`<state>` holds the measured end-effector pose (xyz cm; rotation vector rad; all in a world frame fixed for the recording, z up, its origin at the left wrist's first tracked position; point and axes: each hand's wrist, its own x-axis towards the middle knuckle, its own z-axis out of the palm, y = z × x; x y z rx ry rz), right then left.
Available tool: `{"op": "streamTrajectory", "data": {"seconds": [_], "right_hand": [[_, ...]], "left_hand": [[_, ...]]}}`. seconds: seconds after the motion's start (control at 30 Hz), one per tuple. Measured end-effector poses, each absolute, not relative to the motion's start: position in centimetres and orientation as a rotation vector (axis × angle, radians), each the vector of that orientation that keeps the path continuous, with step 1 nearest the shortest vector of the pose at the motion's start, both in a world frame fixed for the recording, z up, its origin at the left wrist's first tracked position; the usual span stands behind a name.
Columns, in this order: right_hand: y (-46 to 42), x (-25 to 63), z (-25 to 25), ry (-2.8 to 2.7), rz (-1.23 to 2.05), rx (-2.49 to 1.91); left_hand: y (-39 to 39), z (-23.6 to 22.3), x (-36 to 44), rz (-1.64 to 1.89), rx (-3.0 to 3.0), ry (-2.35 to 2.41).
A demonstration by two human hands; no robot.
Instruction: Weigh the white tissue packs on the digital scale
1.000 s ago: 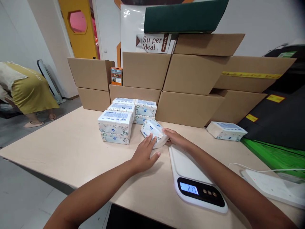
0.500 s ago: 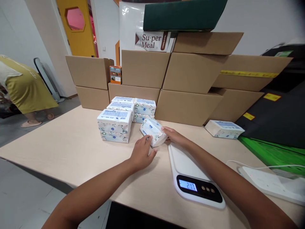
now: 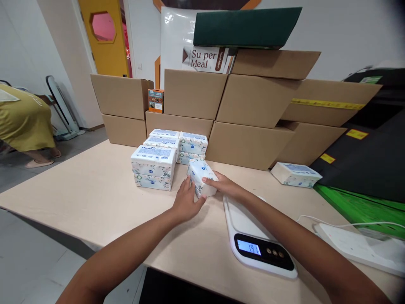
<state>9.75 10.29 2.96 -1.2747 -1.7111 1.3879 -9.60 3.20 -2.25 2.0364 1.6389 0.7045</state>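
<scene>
Grip: tissue pack (image 3: 200,172) is clasped by right hand (image 3: 227,185); its side is touched by left hand (image 3: 184,202), partly open;
Tissue pack: held between stacked packs (image 3: 153,166) and 1 scale (image 3: 242,217);
Scale: display is lit

Both your left hand (image 3: 186,202) and your right hand (image 3: 225,185) hold a tissue pack (image 3: 201,179) above the tabletop (image 3: 126,219), between the stacked packs (image 3: 153,167) and the white scale (image 3: 259,240) near the front edge.
</scene>
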Motion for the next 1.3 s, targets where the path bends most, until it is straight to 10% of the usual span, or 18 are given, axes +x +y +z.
{"op": "streamTrajectory", "data": {"seconds": [0.33,1.3], "right_hand": [[9.7,8.6,2.8,-2.62,0.163,-1.128],[16.9,4.4,3.0,-2.732,-0.06,-1.063]], "left_hand": [[2.1,-1.3,-9.9,0.486,2.497,1.255],[1.8,-1.9,-9.0,0.707,2.521,0.991]]}}
